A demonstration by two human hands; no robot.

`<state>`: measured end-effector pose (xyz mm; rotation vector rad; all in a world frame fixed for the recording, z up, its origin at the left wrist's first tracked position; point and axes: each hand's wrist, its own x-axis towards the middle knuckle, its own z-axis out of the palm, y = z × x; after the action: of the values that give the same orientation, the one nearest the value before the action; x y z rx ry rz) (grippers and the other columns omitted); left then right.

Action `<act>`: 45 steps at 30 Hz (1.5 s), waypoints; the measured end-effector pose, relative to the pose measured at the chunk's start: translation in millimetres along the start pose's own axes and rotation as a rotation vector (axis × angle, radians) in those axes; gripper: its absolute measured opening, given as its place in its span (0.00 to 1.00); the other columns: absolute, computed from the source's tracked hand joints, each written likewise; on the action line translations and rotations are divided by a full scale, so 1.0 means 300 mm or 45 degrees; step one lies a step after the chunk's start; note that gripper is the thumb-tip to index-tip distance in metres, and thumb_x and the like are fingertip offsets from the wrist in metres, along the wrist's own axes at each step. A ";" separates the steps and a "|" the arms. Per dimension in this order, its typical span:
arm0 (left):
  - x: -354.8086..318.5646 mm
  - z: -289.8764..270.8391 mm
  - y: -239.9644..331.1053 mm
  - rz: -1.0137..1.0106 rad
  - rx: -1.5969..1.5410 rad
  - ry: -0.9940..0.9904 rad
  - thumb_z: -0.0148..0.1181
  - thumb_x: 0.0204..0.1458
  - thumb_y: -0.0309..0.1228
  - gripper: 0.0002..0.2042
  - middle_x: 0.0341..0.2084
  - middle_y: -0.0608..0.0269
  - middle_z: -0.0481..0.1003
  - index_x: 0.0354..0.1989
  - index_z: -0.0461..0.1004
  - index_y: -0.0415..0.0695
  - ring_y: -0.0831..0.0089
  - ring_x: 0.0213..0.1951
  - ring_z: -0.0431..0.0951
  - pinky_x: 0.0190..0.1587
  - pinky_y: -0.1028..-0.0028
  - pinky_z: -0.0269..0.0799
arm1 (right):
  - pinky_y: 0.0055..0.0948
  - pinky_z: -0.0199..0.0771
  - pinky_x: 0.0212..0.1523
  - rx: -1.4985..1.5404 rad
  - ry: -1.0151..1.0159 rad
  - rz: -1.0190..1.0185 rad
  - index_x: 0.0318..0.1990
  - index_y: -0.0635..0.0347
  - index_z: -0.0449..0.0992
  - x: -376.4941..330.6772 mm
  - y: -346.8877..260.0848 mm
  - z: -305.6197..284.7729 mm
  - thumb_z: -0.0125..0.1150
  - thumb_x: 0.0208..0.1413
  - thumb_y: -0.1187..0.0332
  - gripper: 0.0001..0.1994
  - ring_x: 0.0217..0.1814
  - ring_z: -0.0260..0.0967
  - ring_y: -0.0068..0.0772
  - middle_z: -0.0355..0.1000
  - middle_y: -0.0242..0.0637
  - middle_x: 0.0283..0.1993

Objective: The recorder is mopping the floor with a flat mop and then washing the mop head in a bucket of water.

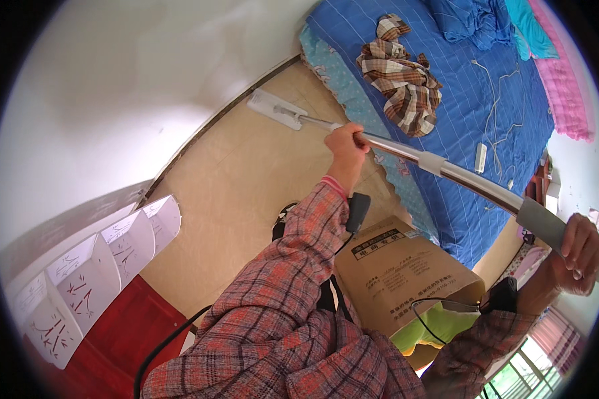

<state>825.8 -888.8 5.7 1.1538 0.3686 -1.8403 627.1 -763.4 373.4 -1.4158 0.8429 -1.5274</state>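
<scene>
A flat mop stretches across the view, its metal pole (476,184) slanting from the far left down to the right. The white flat mop head (275,109) rests on the floor beside the wall's dark base strip. My left hand (348,147) is closed around the lower part of the pole, beside the bed's edge. Farther up, at the grey end grip (542,223), my right hand (579,256) is wrapped round the handle. Both forearms wear plaid sleeves with a black device near each wrist.
A bed with a blue cover (462,120) carries a crumpled plaid shirt (402,80) and a white power strip (480,158) with cords. An open cardboard box (406,272) stands close on my right. White shelving (93,272) and a red surface (130,319) are at left.
</scene>
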 end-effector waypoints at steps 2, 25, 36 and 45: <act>-0.033 -0.106 0.058 0.119 -0.005 -0.097 0.55 0.35 0.21 0.06 0.09 0.58 0.64 0.14 0.64 0.40 0.66 0.07 0.62 0.07 0.70 0.54 | 0.08 0.58 0.19 0.017 -0.077 0.009 0.07 0.39 0.54 0.038 0.046 0.036 0.54 0.32 0.70 0.16 0.10 0.54 0.07 0.55 0.14 0.07; -0.620 -1.704 -0.024 0.273 -0.103 0.620 0.52 0.35 0.22 0.09 0.08 0.61 0.60 0.11 0.59 0.44 0.68 0.07 0.61 0.08 0.65 0.58 | 0.34 0.62 0.29 0.667 -0.056 0.569 0.17 0.53 0.58 -0.852 0.396 0.621 0.55 0.36 0.67 0.10 0.19 0.55 0.30 0.54 0.29 0.12; -0.803 -1.073 -0.417 0.082 0.122 0.288 0.58 0.30 0.19 0.11 0.11 0.59 0.64 0.17 0.60 0.41 0.66 0.08 0.65 0.07 0.65 0.62 | 0.28 0.51 0.40 0.084 0.643 0.186 0.15 0.52 0.55 -1.360 -0.443 0.061 0.54 0.35 0.66 0.12 0.27 0.48 0.27 0.48 0.28 0.18; -0.540 -0.724 -0.358 0.067 0.183 -0.126 0.57 0.28 0.18 0.10 0.10 0.62 0.62 0.12 0.61 0.41 0.71 0.09 0.61 0.07 0.67 0.58 | 0.30 0.51 0.44 -0.429 0.878 -0.102 0.15 0.53 0.57 -1.294 -0.318 0.518 0.54 0.36 0.65 0.11 0.29 0.50 0.29 0.49 0.29 0.18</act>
<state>885.5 -603.5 6.2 1.1523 0.1504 -1.8938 759.1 -358.4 322.8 -1.1496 1.5269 -2.0462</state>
